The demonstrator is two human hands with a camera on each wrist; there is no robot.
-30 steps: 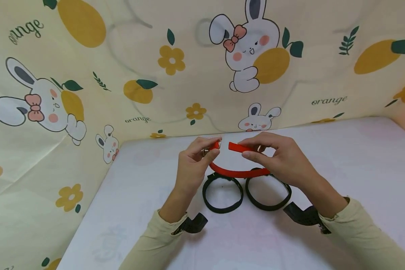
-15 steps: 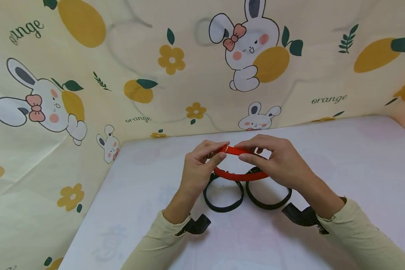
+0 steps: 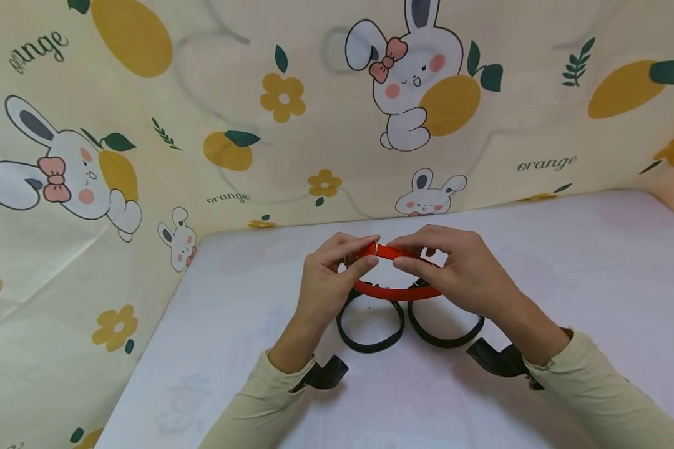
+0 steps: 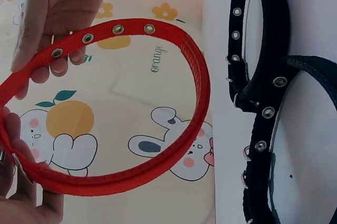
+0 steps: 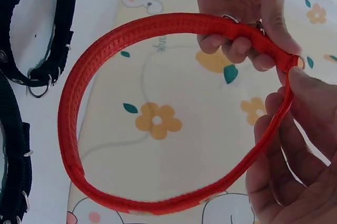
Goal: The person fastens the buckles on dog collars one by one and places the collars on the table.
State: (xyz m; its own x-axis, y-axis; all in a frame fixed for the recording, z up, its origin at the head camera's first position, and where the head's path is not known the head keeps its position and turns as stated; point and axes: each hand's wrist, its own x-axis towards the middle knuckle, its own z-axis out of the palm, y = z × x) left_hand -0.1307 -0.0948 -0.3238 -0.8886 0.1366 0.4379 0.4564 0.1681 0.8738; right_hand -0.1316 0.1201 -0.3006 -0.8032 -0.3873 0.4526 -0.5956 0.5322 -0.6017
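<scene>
- Here's the red collar (image 3: 399,294), held up over the white table (image 3: 230,324) between two hands, its band curving in a wide ring.
- On one side the left hand (image 3: 328,274) pinches the hardware end, thumb and fingers close around a metal loop (image 5: 301,62).
- Opposite, the right hand (image 3: 455,265) pinches the strap end (image 3: 390,252) between thumb and fingers, right up at that loop.
- Whether the tip is through or only against the metal, I can't tell; the fingertips crowd it.
- This looks like a threading step, so the left pinch wants to be steady, with the loop square to the strap and its mouth clear of the thumb.
- For the right, a grip close behind the tip should serve best: the webbing looks bendable and could buckle if pushed from too far back.
- Watch the eyelets (image 4: 88,38), lined up along the band in the left wrist view; a flat, untwisted strap would help them seat cleanly.
- A D-ring (image 5: 230,18) sits by the left fingers, and it could snag or be mistaken for the right opening.
- Down on the table, two black collars, one to the left (image 3: 371,348) and one to the right (image 3: 446,343), lie side by side below the red one, untouched by either hand.
</scene>
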